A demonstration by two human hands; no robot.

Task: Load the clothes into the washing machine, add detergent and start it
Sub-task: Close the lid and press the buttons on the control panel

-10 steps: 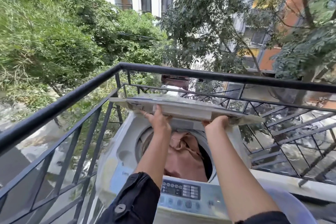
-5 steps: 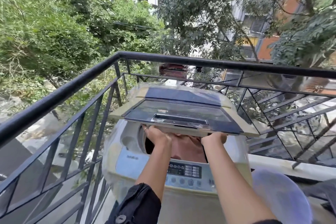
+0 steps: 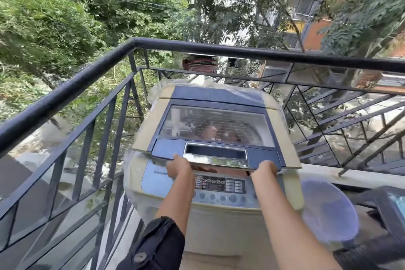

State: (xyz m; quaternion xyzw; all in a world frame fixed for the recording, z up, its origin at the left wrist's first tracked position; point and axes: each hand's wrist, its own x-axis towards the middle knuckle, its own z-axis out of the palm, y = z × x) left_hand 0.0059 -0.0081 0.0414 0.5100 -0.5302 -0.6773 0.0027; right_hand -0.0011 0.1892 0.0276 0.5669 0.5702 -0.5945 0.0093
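A beige and blue top-loading washing machine (image 3: 219, 221) stands in the balcony corner. Its lid (image 3: 217, 125) with a clear window lies almost flat, its front edge a little above the control panel (image 3: 221, 184). My left hand (image 3: 178, 167) grips the lid's front edge at the left. My right hand (image 3: 264, 170) grips the same edge at the right. Brownish clothes (image 3: 219, 132) show dimly through the window, inside the drum. No detergent is in view.
A dark metal railing (image 3: 197, 47) encloses the balcony on the left and behind the machine, close to it. A pale blue plastic basin (image 3: 328, 208) sits at the right of the machine. A dark object (image 3: 390, 206) lies at the far right edge.
Both hands have brought the lid down from raised and folded to nearly flat over the drum. The clothes, seen openly before, now show only through the window.
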